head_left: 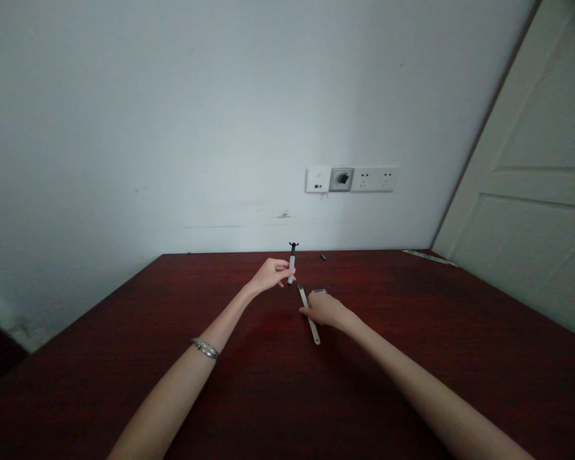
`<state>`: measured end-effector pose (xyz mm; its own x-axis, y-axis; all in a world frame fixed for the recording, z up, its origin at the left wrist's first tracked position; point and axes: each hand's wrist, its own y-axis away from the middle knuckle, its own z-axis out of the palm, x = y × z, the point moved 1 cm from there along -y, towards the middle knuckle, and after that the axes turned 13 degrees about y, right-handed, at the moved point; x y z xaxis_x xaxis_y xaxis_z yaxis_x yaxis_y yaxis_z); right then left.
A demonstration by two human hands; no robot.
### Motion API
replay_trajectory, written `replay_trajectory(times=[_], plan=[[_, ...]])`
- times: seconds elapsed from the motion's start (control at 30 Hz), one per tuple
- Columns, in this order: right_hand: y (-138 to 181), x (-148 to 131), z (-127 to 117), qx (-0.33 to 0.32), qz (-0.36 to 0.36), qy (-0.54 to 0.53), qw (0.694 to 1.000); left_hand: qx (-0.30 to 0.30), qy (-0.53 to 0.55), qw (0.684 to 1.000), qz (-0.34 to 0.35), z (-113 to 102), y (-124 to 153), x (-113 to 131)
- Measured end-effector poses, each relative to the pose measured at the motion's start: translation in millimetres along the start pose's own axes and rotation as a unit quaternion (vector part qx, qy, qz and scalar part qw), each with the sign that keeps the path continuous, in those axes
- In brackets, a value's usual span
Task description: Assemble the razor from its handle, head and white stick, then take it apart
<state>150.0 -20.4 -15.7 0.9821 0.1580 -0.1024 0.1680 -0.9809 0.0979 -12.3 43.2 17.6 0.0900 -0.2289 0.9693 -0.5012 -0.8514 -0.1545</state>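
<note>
My left hand (271, 275) is closed round a slim pen-like tool (292, 260) with a white barrel and a black forked tip, held upright above the dark red table (412, 358). My right hand (324, 309) rests on the table with its fingers pressed down on a flat pale strip, like a ruler (315, 332), that lies at a slant and sticks out towards me from under the hand. A small clear object (318, 291) lies just beyond the right hand. The two hands are close together but apart.
A small dark piece (322, 257) lies near the table's far edge. A white wall with a row of sockets (352, 179) stands behind the table. A pale door (531, 211) is at the right, with a thin strip (429, 257) at the table's far right corner.
</note>
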Motion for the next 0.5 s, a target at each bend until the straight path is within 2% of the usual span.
replay_trajectory(times=[0.27,0.5], plan=[[0.3,-3.3,-7.0,-0.026,-0.028,0.016,0.999,-0.01,0.02,1.0,-0.004,1.7,4.4,9.2],[4.5,9.4,-49.1,-0.002,-0.049,-0.005,0.999,-0.044,0.02,0.998,0.027,-6.7,4.3,27.5]])
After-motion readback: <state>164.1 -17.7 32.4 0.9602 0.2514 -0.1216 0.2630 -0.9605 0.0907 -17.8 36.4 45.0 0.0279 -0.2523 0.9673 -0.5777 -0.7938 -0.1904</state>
